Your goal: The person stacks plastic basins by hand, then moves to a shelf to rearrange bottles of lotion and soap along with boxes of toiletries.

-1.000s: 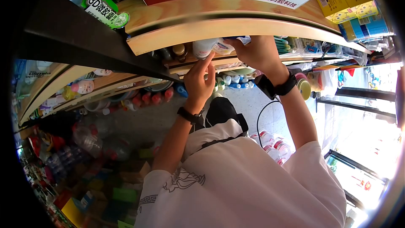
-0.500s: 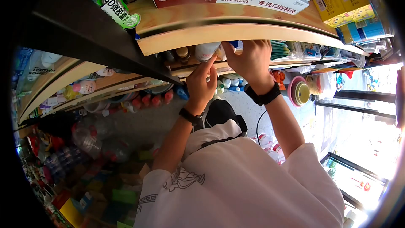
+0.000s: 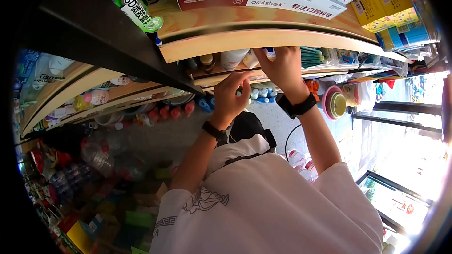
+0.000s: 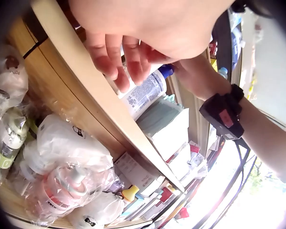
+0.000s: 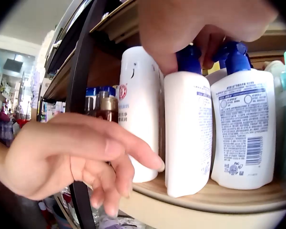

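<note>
Two white bottles with blue pump tops stand side by side on a shelf in the right wrist view, the nearer bottle (image 5: 188, 136) left of one with a printed back label (image 5: 244, 129). My right hand (image 5: 200, 24) pinches the nearer one's blue pump from above; its fingertips are partly hidden. My left hand (image 5: 81, 155) is held in front of a taller white bottle (image 5: 139, 105), fingers loosely bent and holding nothing. In the head view the left hand (image 3: 230, 96) is below the shelf edge and the right hand (image 3: 285, 68) reaches under the upper board.
Above the hands runs the upper shelf's wooden edge (image 3: 273, 40), with toothpaste boxes (image 3: 294, 0) on it. A black post (image 3: 117, 37) slants at the left. Brown-capped bottles (image 3: 207, 61) stand beside the white ones, and green packs (image 3: 311, 56) lie to the right.
My left hand has drawn back from the white bottle it was touching. The right hand has shifted slightly and stays under the upper shelf. The head view has moved a little.
</note>
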The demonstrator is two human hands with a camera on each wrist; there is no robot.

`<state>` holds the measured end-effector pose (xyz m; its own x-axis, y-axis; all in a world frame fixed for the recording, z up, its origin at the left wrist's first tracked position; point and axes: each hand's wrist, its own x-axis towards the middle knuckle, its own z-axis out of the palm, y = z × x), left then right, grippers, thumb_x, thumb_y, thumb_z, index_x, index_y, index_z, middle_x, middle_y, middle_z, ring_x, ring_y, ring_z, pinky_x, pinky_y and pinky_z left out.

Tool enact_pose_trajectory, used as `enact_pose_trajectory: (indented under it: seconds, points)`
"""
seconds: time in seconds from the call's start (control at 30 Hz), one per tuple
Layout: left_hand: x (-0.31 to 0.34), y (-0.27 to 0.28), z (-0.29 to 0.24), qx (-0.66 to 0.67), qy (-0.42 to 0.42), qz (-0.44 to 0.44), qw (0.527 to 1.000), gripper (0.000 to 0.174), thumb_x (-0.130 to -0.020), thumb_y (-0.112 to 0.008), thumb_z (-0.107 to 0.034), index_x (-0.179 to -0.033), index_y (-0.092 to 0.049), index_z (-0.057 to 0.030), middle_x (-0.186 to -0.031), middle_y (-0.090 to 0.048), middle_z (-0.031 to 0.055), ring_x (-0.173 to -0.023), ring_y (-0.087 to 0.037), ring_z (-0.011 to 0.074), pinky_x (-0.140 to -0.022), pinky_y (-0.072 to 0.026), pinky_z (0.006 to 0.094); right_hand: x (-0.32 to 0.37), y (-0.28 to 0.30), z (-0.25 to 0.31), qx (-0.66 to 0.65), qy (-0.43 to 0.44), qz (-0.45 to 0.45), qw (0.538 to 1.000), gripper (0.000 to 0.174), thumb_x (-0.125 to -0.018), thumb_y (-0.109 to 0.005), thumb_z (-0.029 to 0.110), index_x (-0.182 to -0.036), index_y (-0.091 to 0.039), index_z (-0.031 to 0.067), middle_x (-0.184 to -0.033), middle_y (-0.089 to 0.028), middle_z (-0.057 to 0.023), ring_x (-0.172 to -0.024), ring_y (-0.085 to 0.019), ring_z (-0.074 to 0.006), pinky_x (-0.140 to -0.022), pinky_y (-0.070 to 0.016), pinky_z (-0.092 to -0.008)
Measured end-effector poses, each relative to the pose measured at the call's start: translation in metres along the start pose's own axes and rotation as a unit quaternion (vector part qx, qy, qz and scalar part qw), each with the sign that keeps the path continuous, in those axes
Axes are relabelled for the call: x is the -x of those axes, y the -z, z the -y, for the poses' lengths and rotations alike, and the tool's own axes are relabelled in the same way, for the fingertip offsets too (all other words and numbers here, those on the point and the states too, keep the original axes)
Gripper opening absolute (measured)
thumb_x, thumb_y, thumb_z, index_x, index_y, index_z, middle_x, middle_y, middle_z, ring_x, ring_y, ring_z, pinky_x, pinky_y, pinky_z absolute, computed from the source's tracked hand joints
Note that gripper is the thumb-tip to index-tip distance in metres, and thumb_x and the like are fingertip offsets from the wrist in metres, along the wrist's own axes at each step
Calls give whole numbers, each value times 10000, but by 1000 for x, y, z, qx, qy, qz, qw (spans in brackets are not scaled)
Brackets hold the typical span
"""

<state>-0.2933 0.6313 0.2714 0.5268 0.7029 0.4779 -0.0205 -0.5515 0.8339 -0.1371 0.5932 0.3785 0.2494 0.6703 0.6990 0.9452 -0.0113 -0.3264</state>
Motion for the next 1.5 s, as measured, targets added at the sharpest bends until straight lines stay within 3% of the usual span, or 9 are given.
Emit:
enact_pose_trajectory:
  seconds: [0.1,0.17,0.3,0.37,0.87,1.07,1.27,1.33,1.5]
  points:
    - [-8,-1,-11,49,-31,57,997,363,-894,-666,-37,-1243,-713,-124,-816,-681,71,-652,-652,227,-619,-535,326,-11,22,5,-59,-3,74,996,224,-780,-742,90,-1003,-733,74,-896,-715,-123,-852,-676,-370,-769,-537,-447]
    - [-10,-5,-19,-2,52,111,992,373,-926,-660,-68,-1289,-710,-135,-909,-723,75,-658,-640,186,-616,-528,309,-14,35,3,-72,2,143,987,290,-765,-743,41,-1052,-706,51,-969,-708,-157,-888,-669,-395,-789,-534,-461]
    - [-10,-13,-15,-74,38,102,991,423,-915,-676,-79,-1331,-690,-152,-943,-731,85,-609,-615,197,-592,-513,313,-22,47,-12,-69,20,232,970,444,-780,-815,44,-1201,-675,40,-1105,-688,-192,-1007,-651,-432,-853,-532,-455]
    - [-7,-15,-18,-91,30,77,992,456,-907,-679,-105,-1358,-658,-168,-833,-662,46,-633,-649,219,-583,-528,356,-23,50,-17,-32,52,247,967,432,-787,-798,32,-1202,-677,44,-1095,-691,-190,-999,-658,-417,-827,-540,-444]
    - [-4,-23,-6,-74,48,-48,995,331,-923,-676,-100,-1248,-718,-144,-904,-730,70,-548,-631,212,-557,-515,339,-25,30,-26,-2,63,188,980,206,-904,-727,96,-1105,-720,50,-959,-733,-137,-852,-695,-340,-734,-546,-399]
    - [-4,-27,-13,-78,87,38,992,348,-941,-666,-142,-1286,-703,-129,-901,-735,71,-601,-665,235,-585,-531,350,-25,32,-24,-9,72,161,984,204,-898,-740,104,-1093,-725,50,-944,-734,-139,-814,-694,-340,-706,-548,-391]
    - [-14,-28,-12,-91,85,36,992,342,-953,-649,-160,-1288,-707,-125,-880,-730,94,-625,-677,260,-601,-535,379,-22,51,-22,60,37,142,987,262,-862,-784,103,-1111,-719,52,-1030,-727,-155,-881,-690,-370,-753,-552,-416]
    - [-11,-31,-12,-86,89,24,992,341,-952,-647,-155,-1287,-708,-125,-884,-731,95,-628,-677,260,-602,-535,380,-22,59,-25,-8,-8,114,993,319,-831,-703,66,-1149,-726,71,-1004,-721,-169,-918,-678,-389,-785,-545,-465]
    - [-11,-35,-10,-84,84,8,993,337,-950,-647,-141,-1281,-711,-126,-889,-731,97,-645,-684,259,-605,-537,379,-13,58,-45,-39,-42,119,991,282,-850,-781,56,-1123,-712,38,-1078,-727,-156,-970,-690,-380,-839,-548,-424]
